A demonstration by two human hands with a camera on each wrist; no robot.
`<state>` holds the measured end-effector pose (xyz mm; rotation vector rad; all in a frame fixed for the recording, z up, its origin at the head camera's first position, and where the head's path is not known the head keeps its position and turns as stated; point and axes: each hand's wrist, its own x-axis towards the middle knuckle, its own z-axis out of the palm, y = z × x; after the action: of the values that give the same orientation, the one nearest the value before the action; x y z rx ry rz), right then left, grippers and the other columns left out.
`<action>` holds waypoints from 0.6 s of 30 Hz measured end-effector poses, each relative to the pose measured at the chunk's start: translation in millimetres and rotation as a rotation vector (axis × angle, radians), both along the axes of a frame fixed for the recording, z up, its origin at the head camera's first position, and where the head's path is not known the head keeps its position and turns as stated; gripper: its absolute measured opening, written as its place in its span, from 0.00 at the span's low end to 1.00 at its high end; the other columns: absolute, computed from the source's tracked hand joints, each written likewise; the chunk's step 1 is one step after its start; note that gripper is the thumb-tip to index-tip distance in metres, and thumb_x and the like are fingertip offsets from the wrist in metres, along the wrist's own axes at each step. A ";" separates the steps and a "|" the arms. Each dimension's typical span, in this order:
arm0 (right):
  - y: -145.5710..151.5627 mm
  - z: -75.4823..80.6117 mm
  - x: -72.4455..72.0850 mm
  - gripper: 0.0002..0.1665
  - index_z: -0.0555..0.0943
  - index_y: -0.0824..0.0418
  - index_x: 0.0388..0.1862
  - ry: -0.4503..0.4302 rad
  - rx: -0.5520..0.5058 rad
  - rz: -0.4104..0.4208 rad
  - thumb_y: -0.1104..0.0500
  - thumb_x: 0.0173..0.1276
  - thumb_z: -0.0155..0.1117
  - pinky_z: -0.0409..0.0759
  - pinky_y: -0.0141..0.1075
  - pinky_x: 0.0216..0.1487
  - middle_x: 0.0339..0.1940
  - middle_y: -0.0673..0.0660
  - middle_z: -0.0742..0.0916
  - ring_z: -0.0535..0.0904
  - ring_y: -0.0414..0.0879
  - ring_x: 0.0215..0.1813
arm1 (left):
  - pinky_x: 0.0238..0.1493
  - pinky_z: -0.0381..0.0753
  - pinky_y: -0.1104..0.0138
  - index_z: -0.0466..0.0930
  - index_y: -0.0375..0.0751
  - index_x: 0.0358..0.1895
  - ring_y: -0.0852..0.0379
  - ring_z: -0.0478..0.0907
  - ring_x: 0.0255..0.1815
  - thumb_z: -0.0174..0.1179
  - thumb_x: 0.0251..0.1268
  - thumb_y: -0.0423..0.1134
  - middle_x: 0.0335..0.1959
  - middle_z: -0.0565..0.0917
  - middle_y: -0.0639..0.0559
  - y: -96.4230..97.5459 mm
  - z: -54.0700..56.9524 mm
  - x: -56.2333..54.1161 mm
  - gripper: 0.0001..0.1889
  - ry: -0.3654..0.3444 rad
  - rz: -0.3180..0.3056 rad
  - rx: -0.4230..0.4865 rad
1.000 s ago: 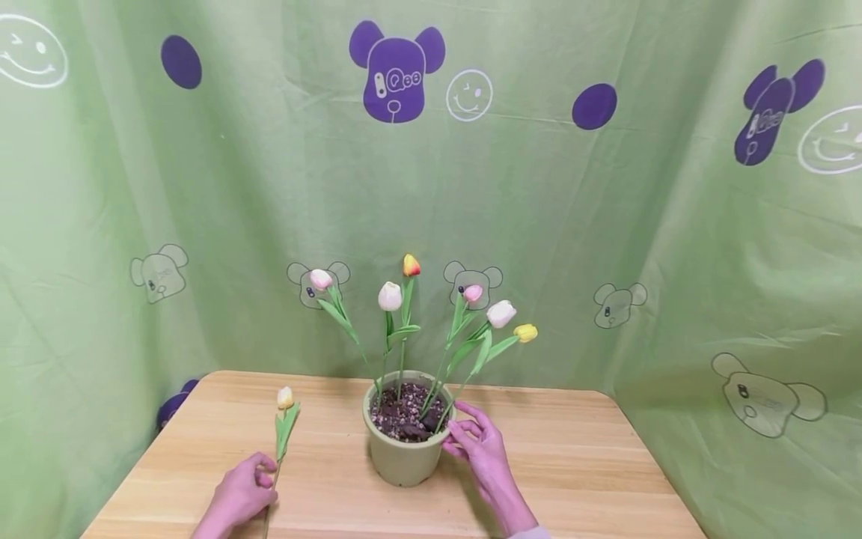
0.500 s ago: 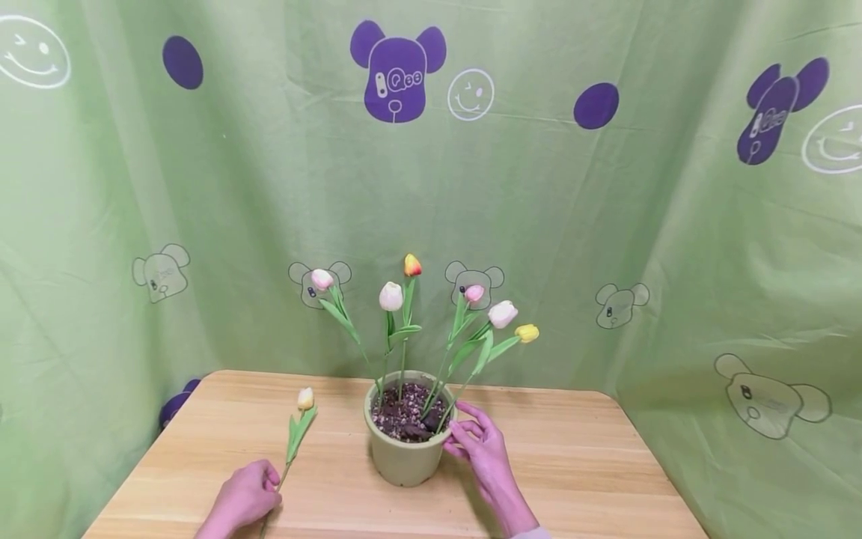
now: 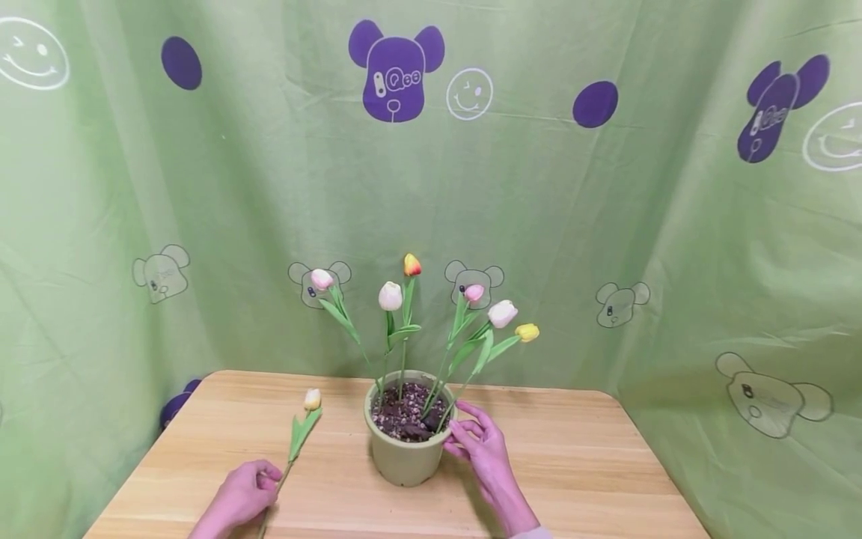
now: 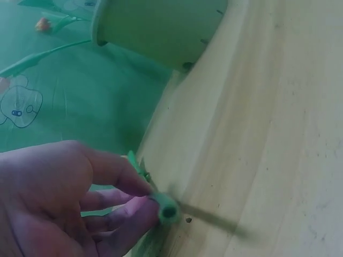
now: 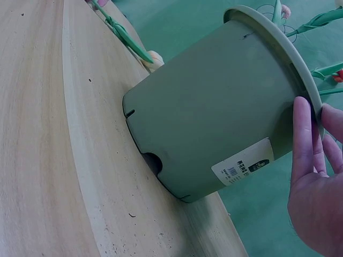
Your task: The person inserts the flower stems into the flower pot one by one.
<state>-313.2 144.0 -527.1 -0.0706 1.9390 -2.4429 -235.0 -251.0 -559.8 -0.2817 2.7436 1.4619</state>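
Observation:
My left hand (image 3: 244, 492) pinches the green stem of a pale yellow-and-white tulip (image 3: 303, 435) between thumb and fingers, low on the left of the table. In the left wrist view the cut end of the stem (image 4: 169, 212) points at the camera. Right of it stands a light green flowerpot (image 3: 404, 463) filled with dark soil (image 3: 402, 421). My right hand (image 3: 482, 451) grips the pot's right rim; in the right wrist view the thumb lies over the rim and the fingers (image 5: 303, 139) lie along the wall beneath.
Several tulips stand in the pot, among them a red-and-yellow one (image 3: 412, 265), a white one (image 3: 390, 296) and a yellow one (image 3: 527, 333). The wooden table (image 3: 572, 464) reaches back to a green patterned curtain (image 3: 539, 209). Small soil crumbs dot the tabletop.
The tulip in my left hand has swung to the right, its bloom now nearer the pot. My right hand and the pot have stayed in place.

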 end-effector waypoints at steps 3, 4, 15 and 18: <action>0.0 -0.3 -0.7 0.34 0.69 0.65 0.73 -0.002 0.001 -0.003 0.66 0.70 0.68 0.90 0.36 0.46 0.42 0.58 0.86 0.87 0.44 0.40 | 0.32 0.87 0.60 0.83 0.29 0.45 0.51 0.79 0.35 0.62 0.50 0.19 0.35 0.81 0.44 1.0 0.1 0.6 0.16 -0.020 0.005 0.078; -0.1 -0.2 -0.8 0.34 0.70 0.64 0.73 -0.008 -0.003 -0.007 0.66 0.70 0.68 0.90 0.36 0.46 0.42 0.58 0.86 0.87 0.45 0.40 | 0.33 0.88 0.60 0.82 0.28 0.46 0.51 0.79 0.36 0.62 0.50 0.18 0.36 0.82 0.44 1.2 -0.1 0.8 0.16 -0.023 0.000 0.099; -0.3 0.3 0.2 0.33 0.69 0.64 0.74 -0.017 0.005 -0.001 0.67 0.71 0.67 0.90 0.36 0.46 0.42 0.58 0.86 0.87 0.45 0.39 | 0.29 0.89 0.60 0.80 0.32 0.58 0.49 0.83 0.33 0.63 0.60 0.23 0.45 0.83 0.38 2.6 3.3 6.5 0.20 0.077 -0.057 0.241; 0.2 -0.8 0.4 0.34 0.69 0.65 0.74 -0.013 0.000 0.001 0.67 0.71 0.67 0.90 0.36 0.46 0.42 0.58 0.86 0.87 0.45 0.39 | 0.30 0.89 0.60 0.78 0.31 0.60 0.49 0.83 0.32 0.62 0.63 0.25 0.47 0.82 0.37 5.8 7.1 7.6 0.20 0.078 -0.056 0.270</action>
<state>-312.8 144.2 -527.8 -0.0553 1.9334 -2.4363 -227.4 -245.3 -552.7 -0.1417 2.5426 1.8359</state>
